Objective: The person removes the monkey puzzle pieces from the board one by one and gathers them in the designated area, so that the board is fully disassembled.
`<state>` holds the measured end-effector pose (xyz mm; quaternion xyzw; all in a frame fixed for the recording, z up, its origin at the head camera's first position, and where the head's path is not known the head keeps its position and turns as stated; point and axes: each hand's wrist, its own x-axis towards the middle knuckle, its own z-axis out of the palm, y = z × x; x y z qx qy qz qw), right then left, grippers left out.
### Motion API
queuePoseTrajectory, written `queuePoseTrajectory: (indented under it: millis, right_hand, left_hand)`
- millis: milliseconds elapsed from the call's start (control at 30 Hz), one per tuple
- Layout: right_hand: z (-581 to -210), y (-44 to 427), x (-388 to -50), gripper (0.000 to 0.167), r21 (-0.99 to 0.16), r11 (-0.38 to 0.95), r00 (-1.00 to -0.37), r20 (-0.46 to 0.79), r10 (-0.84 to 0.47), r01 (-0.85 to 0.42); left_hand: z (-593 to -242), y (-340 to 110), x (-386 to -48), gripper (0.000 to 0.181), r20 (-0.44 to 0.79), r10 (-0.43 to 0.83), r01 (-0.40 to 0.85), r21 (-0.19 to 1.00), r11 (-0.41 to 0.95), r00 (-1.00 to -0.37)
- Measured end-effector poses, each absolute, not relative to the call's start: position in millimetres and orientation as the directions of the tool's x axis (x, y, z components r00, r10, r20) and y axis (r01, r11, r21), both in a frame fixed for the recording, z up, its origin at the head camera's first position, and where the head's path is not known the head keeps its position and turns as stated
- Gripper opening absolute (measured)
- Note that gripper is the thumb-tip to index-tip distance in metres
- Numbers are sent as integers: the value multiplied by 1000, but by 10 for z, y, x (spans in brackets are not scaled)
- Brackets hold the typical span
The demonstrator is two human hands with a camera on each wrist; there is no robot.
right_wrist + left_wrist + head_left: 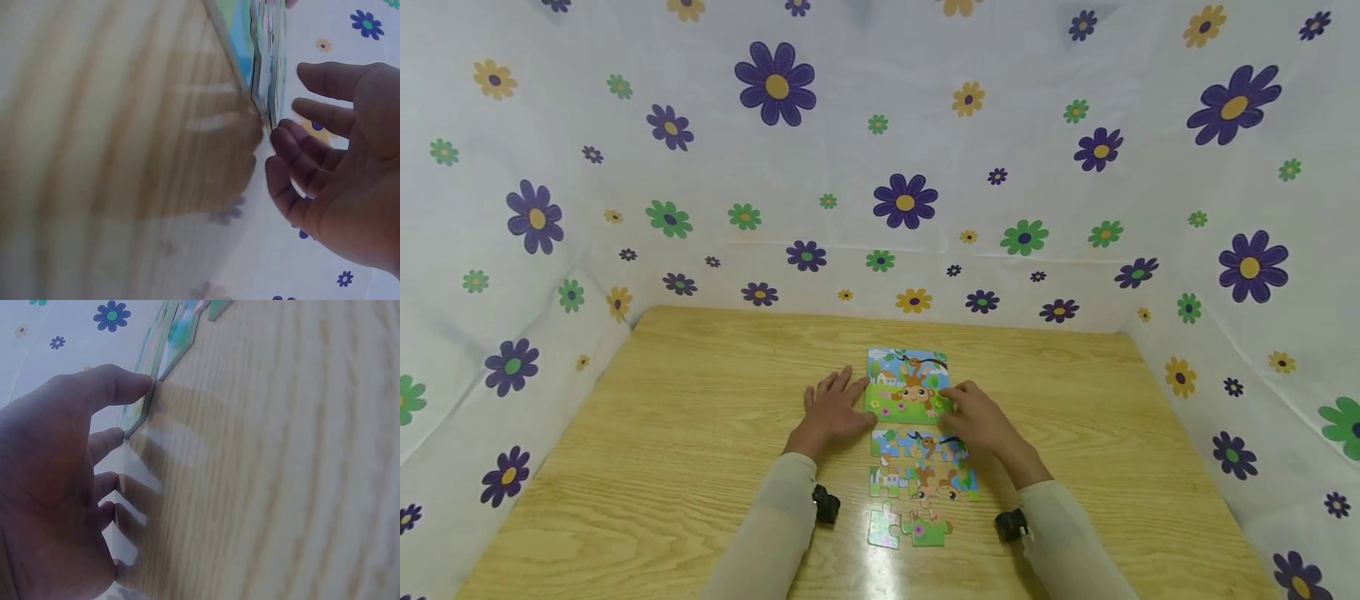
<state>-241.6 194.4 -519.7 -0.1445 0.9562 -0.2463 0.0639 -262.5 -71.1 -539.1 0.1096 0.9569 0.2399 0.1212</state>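
A picture card [906,408] with a cartoon monkey lies flat on the wooden table. My left hand [837,410] is at its left side, fingers spread, with the thumb [128,389] and index finger touching the card's edge and corner. At the right edge is my right hand [977,417], its fingers loosely bent and nothing gripped. In the right wrist view its fingertips [281,140] are close to the card's side; contact is unclear. Below the card, jigsaw pieces [925,483] of the same monkey picture lie partly joined.
Two lower pieces, a pale one [883,528] and a green one with a flower [929,530], lie nearest me, apart from the upper rows. Wood tabletop [700,433] extends around. A white flowered cloth [850,150] encloses the table's back and sides.
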Motion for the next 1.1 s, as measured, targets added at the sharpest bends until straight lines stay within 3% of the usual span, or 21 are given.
queuePoseTrajectory:
  millis: [233,700,1100]
  right_hand:
    - [-5180,1885,-2470,47,-467,863,-953,-117,-278,-194]
    - [-5160,1877,-2562,41,-467,875,-954,-183,-235,-126]
    - [-5173,1864,-2594,38,-492,860,-958,-156,-240,-136]
  left_hand:
    - [-5391,-706,-2630,72,-183,265,147,486,861,-947]
    - [-5370,-702,-2626,71,-174,261,138,515,846,-950]
    - [-5334,-700,-2596,70,-183,255,126,523,843,-950]
